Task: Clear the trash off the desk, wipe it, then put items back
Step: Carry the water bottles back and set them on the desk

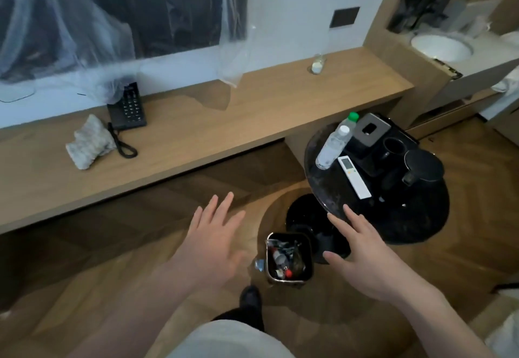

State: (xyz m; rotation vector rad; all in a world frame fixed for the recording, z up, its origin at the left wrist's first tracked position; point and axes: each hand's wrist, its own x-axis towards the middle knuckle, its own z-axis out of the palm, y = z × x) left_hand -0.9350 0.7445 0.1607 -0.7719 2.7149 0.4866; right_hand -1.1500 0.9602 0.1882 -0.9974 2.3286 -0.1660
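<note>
Closest to me, both hands are out in front with nothing in them. My left hand (pixel 216 234) has its fingers spread flat over the floor, and my right hand (pixel 362 251) is just as open, fingertips hovering at the near edge of the round black side table (pixel 415 217).

Between the two hands, down on the floor, sits the small trash bin (pixel 289 258). It's full of junk: wrappers and what looks like a bottle or two. Something small and bluish lies on the floor just beside its left side, can't tell what. So I'd say the trash part is basically done.

On the side table are the things that I guess came off the worktop: a water bottle (pixel 332 145) with a white cap, a second one with a green cap just behind it, a white remote (pixel 354 176) at the near side, a black tray (pixel 376 147) with a grey square box and a cup, and a black kettle (pixel 421 166) toward the right edge.

Farther out, the wooden worktop (pixel 224 121) is mostly bare. A crumpled grey rag (pixel 88 144) lies near the left end, touching the cord of the black phone (pixel 127 109) just behind it. A small glass (pixel 317 64) stands at the back edge toward the right end.

My read: either the wipe hasn't started or it's just finished, I honestly can't tell. Putting the stuff back definitely hasn't happened.
</note>
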